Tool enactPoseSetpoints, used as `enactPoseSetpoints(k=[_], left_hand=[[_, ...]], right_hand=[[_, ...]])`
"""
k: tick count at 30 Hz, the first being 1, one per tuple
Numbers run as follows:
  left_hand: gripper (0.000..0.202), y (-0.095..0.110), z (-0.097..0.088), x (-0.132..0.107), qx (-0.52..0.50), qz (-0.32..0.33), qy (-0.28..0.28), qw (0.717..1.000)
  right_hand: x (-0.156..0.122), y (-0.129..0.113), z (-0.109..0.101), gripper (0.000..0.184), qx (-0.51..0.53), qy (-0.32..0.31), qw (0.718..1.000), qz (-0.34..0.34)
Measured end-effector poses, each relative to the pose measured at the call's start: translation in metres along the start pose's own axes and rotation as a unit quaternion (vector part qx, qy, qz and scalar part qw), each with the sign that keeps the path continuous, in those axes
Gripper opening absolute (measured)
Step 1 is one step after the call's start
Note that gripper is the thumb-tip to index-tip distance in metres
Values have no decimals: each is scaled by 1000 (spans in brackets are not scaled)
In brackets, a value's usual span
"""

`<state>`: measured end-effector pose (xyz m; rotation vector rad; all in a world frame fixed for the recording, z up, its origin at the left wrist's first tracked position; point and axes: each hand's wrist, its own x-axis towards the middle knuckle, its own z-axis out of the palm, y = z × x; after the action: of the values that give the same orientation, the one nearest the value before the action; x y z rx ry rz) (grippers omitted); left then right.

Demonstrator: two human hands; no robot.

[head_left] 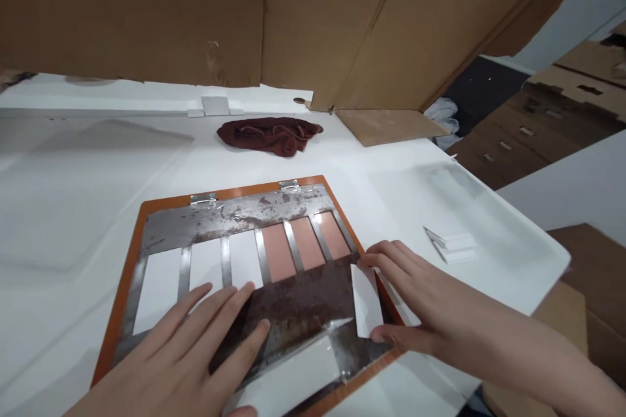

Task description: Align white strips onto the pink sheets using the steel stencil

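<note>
A hinged metal template [303,303] with a row of rectangular slots lies on an orange board [254,190]. White cards [206,265] fill the slots on the left, while those on the right show a pinkish-orange surface [278,251]. My left hand [171,358] rests with spread fingers on the template's lower left, fingertips at the white cards. Between the thumb and fingers of my right hand [411,293] is a small white card [366,303], over the template's right side. Below, a larger white strip [293,378] lies near the front edge, partly hidden by my left hand.
A dark red cloth [268,135] lies behind the board on the white table [391,189]. Small white cards [454,247] lie to the right. A large cardboard sheet [303,19] stands along the back. Cardboard boxes [533,130] are beyond the table's right side.
</note>
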<state>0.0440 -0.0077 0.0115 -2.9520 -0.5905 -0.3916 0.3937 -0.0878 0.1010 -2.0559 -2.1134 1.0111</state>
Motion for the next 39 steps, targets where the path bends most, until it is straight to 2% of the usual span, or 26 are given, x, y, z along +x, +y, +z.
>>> enactPoseSetpoints(k=[6, 11, 14, 16, 18, 20, 24, 28, 32, 34, 37, 39], left_hand=[[64, 4, -12, 5, -13, 1, -13, 1000], [62, 14, -16, 18, -25, 7, -17, 1000], [61, 21, -16, 21, -41, 8, -19, 999], [61, 24, -15, 21, -48, 7, -23, 999], [62, 25, -14, 22, -49, 14, -33, 998], [64, 27, -13, 26, -50, -1, -57, 997], [65, 34, -11, 44, -57, -65, -103, 991], [65, 41, -10, 63, -60, -56, -101, 992], [66, 38, -8, 59, -56, -44, -110, 991], [65, 35, -5, 51, -57, -24, -96, 993], [56, 32, -4, 44, -55, 14, -27, 998], [51, 32, -8, 49, -41, 29, 17, 999]], right_hand=[[0, 4, 2, 30, 20, 12, 1000, 3], [5, 6, 1, 42, 17, 30, 999, 21], [5, 6, -1, 46, 35, 18, 998, 44], [5, 8, -3, 44, 76, 7, 996, 52], [8, 13, -7, 32, 132, 12, 990, 40], [12, 20, -9, 25, 187, 28, 982, 11], [23, 46, -10, 31, 302, 67, 950, -38], [29, 71, -5, 31, 323, 144, 935, -33], [31, 80, -1, 35, 334, 136, 932, -41], [32, 80, -3, 36, 338, 133, 931, -43], [35, 74, -12, 34, 342, 124, 930, -46], [40, 67, -21, 32, 347, 114, 929, -56]])
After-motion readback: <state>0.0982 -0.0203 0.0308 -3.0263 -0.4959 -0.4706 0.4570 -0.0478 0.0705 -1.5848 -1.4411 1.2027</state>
